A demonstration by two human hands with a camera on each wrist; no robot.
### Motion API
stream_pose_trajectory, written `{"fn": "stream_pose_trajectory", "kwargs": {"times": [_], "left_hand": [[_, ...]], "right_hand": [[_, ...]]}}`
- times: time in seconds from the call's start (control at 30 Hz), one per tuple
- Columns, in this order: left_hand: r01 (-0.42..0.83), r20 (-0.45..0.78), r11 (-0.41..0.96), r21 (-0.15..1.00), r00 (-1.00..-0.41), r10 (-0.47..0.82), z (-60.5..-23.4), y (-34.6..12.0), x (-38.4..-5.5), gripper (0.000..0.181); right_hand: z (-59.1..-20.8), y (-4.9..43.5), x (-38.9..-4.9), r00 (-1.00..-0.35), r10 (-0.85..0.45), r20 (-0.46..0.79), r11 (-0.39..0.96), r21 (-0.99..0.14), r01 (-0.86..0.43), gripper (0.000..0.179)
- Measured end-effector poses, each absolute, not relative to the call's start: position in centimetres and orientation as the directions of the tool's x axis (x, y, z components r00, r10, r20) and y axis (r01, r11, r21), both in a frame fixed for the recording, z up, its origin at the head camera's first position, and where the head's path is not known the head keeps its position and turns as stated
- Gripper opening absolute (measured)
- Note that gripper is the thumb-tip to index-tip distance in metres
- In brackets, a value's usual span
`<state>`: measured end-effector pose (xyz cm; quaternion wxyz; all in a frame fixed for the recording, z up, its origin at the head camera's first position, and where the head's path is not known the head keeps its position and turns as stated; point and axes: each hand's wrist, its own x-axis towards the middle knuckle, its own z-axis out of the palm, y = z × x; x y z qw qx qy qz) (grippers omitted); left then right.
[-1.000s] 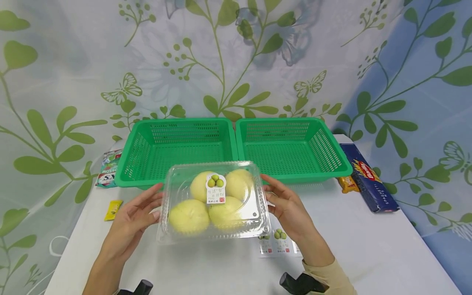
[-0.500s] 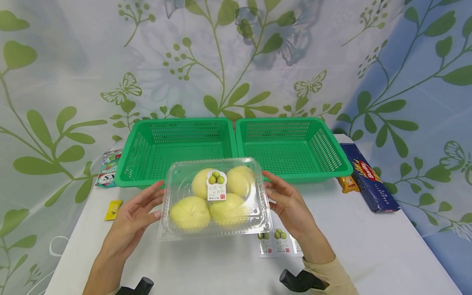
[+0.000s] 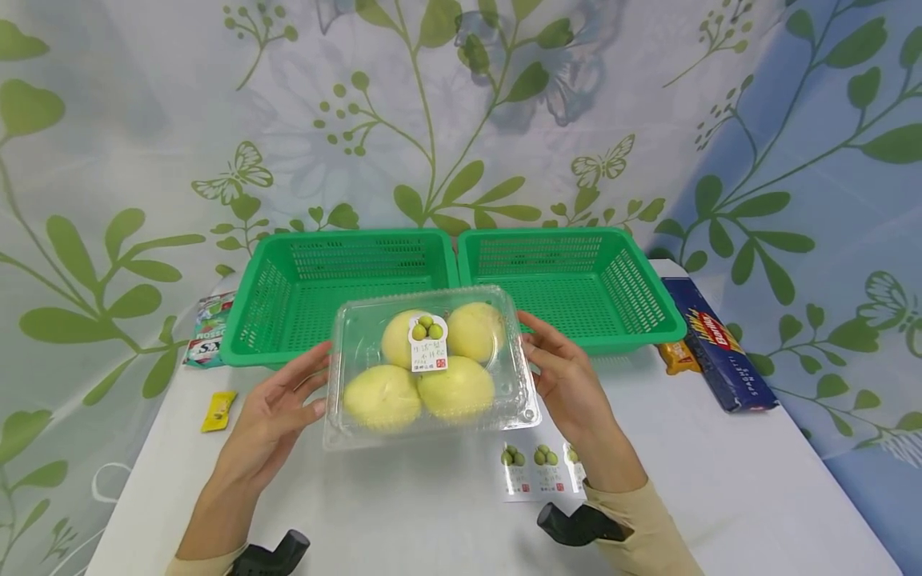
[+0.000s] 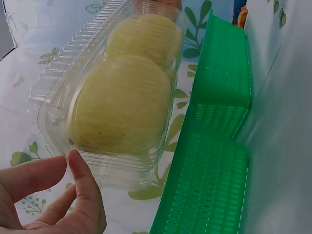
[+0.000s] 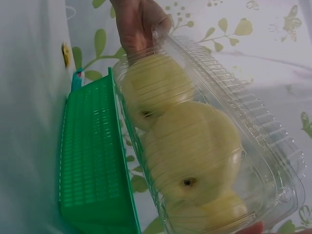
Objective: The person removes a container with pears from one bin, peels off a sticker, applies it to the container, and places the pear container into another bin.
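A clear plastic clamshell box (image 3: 513,384) with several pale yellow pears (image 3: 382,398) is held above the table between both hands. On its lid sits a white label (image 3: 429,352) with a green fruit picture and writing. My left hand (image 3: 270,420) pinches the box's left edge; in the left wrist view the thumb and forefinger (image 4: 82,170) meet at its rim. The right hand (image 3: 572,388) grips the opposite side, mostly out of sight in the right wrist view, where one fingertip (image 5: 253,228) shows. A sheet of similar labels (image 3: 543,472) lies below the box.
Two green baskets (image 3: 270,352) (image 3: 619,340) stand side by side behind the box. To the left lie a snack bag (image 3: 210,328) and a small yellow packet (image 3: 218,411). A blue spaghetti box (image 3: 720,348) and an orange packet (image 3: 679,359) lie at right.
Both hands have moved the box slightly up and right in the head view, toward the baskets. More of the label sheet now shows beneath it. The grip stays the same.
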<state>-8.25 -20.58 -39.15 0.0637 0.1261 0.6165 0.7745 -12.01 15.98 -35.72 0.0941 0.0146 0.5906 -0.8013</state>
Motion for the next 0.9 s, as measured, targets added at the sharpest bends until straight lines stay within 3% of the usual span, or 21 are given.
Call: {"fn": "stream_pose_trajectory", "kwargs": {"times": [0.6,0.9], "left_hand": [[-0.004,0.046,-0.212,0.977,-0.972,0.231,-38.5,-19.3,-9.7,0.066],[-0.029,0.023,-0.288,0.957,-0.984,0.176,-37.8,-18.0,-10.9,0.063]], "right_hand": [[-35.9,16.8,-13.6,-0.980,-0.135,-0.150,-0.242,-0.954,0.179,0.047],[-34.9,17.5,-14.9,-0.983,-0.143,-0.117,-0.205,-0.968,0.144,0.048]]}}
